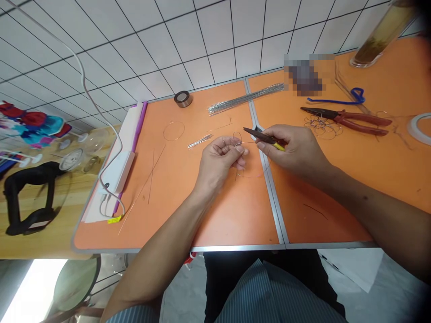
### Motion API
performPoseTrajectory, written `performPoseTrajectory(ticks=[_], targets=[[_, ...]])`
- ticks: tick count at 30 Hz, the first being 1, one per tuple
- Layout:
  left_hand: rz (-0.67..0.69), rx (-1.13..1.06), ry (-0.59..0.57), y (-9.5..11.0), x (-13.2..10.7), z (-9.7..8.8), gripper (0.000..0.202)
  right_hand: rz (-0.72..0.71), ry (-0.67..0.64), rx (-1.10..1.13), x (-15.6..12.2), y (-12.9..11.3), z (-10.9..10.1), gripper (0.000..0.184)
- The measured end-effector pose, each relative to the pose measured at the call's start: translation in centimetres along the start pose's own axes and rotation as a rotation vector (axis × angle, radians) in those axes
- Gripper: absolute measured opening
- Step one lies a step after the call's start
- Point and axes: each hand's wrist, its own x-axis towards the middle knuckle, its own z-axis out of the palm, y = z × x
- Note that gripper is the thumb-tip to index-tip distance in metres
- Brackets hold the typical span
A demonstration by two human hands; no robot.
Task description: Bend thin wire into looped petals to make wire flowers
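My left hand (220, 157) pinches a thin bent wire piece (237, 140) with small loops, held just above the orange table (175, 211). My right hand (292, 146) is closed round small pliers with a yellow handle (264, 137). The dark pliers tip points left and meets the wire by my left fingertips. Both hands sit over the seam between the two table panels.
A bundle of straight wires (244, 98) lies at the back, a tape roll (183, 98) to its left. Red-handled pliers (350, 120) and a tangle of wire rings (319, 125) lie on the right. A white power strip (119, 170) sits at the left edge. Loose wires (151, 175) are scattered.
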Motion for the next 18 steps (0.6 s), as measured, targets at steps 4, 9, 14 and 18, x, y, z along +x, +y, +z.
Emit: performPoseTrajectory(ticks=[4,9,14,18], targets=[[-0.031,0.021,-0.004,0.1,0.0,-0.1,0.023,-0.018,-0.018,-0.017,0.1,0.3,0.0,0.014],[-0.048,-0.002,0.095,-0.1,0.1,-0.1,0.023,-0.230,0.168,-0.090,-0.3,0.4,0.6,0.013],[-0.072,-0.097,0.223,-0.7,0.5,0.1,0.026,-0.274,0.134,-0.238,-1.5,-0.9,2.0,0.019],[-0.070,-0.152,0.261,-0.9,0.6,0.3,0.026,-0.224,0.110,-0.330,-2.0,-1.7,3.4,0.015]])
